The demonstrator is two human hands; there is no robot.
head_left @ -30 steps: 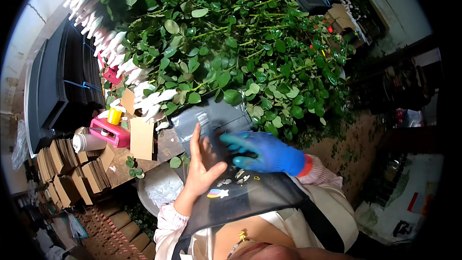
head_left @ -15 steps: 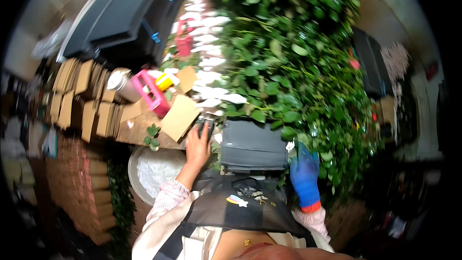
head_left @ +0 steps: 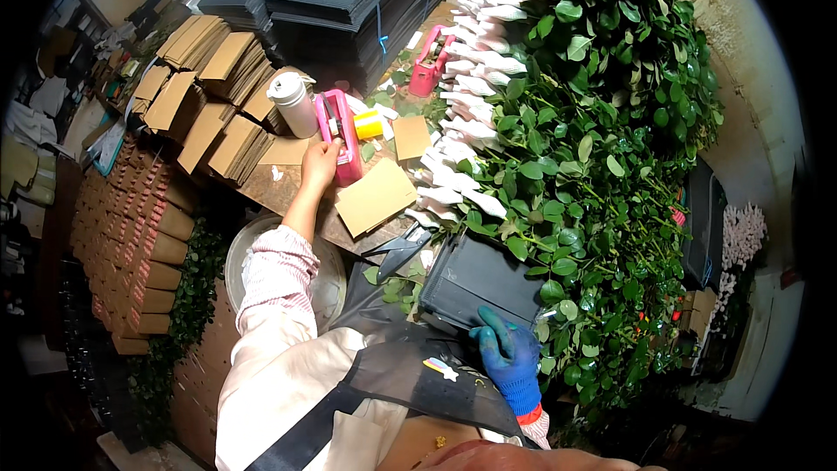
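My bare left hand (head_left: 320,166) is at the near side of a pink tape dispenser (head_left: 347,141), fingers closed on its frame; whether they also pinch a tape end I cannot tell. My right hand (head_left: 508,353), in a blue knitted glove, lies at the near edge of a dark grey panel (head_left: 478,277), fingers stretched out and nothing visible in them. Black-handled scissors (head_left: 399,250) lie between the hands at the table's edge. Beyond the panel are piled leafy green stems (head_left: 567,183), their heads in white sleeves (head_left: 471,83) facing left.
Beside the dispenser stand a white lidded cup (head_left: 294,105) and a yellow roll (head_left: 369,126). Cardboard pieces (head_left: 377,198) lie nearer. Folded cardboard stacks (head_left: 205,113), dark sheets (head_left: 349,9) and a second pink dispenser (head_left: 429,63) are farther back. A round tub (head_left: 331,283) sits below the table edge.
My left hand has moved from the table's near edge, by a dark object, up to the pink dispenser. My right hand has drawn back from the leaves to the panel's near edge. The view has turned.
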